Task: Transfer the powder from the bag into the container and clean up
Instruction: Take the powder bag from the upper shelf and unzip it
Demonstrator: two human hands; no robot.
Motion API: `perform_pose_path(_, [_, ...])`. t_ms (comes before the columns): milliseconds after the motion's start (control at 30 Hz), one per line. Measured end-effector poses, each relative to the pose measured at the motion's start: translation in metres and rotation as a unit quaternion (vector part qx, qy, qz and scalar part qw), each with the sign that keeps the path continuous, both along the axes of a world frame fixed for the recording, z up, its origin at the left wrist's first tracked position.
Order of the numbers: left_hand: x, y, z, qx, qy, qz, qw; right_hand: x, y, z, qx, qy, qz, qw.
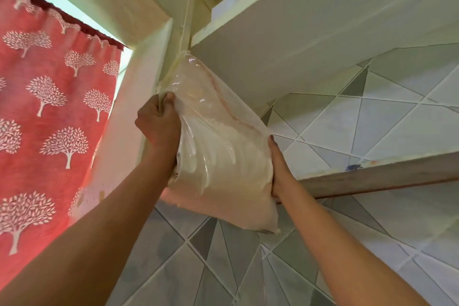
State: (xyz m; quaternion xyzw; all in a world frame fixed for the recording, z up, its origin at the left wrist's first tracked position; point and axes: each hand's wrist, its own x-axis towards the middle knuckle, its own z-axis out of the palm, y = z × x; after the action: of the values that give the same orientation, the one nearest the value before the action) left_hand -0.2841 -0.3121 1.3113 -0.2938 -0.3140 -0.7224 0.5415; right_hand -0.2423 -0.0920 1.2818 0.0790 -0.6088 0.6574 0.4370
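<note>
A large clear plastic bag point(218, 151) full of pale, off-white powder is held up high, in front of the tiled wall and just under a shelf. My left hand point(159, 122) is clenched on the bag's upper left edge. My right hand point(278, 166) presses against the bag's lower right side, with its fingers partly hidden behind the bag. The bag is tilted, its top toward the upper left. No container is in view.
A pale shelf point(310, 32) slants overhead, and a wooden ledge point(372, 179) runs along the tiled wall point(372, 119) at the right. A red curtain point(49, 107) with white tree prints hangs at the left beside a cream door frame point(139, 82).
</note>
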Motion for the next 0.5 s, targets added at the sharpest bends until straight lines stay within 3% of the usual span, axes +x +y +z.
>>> perform_pose_path(167, [0.026, 0.001, -0.054, -0.037, -0.012, 0.002, 0.999, 0.023, -0.009, -0.066, -0.036, -0.055, 0.012, 0.998])
perform_pose_path(367, [0.079, 0.021, -0.156, -0.105, -0.085, -0.051, 0.99, 0.077, 0.029, -0.154, -0.152, -0.118, -0.114, 0.975])
perform_pose_path(500, [0.106, 0.048, -0.222, -0.107, -0.158, -0.153, 0.97, 0.149, 0.041, -0.208, -0.191, -0.144, -0.206, 0.949])
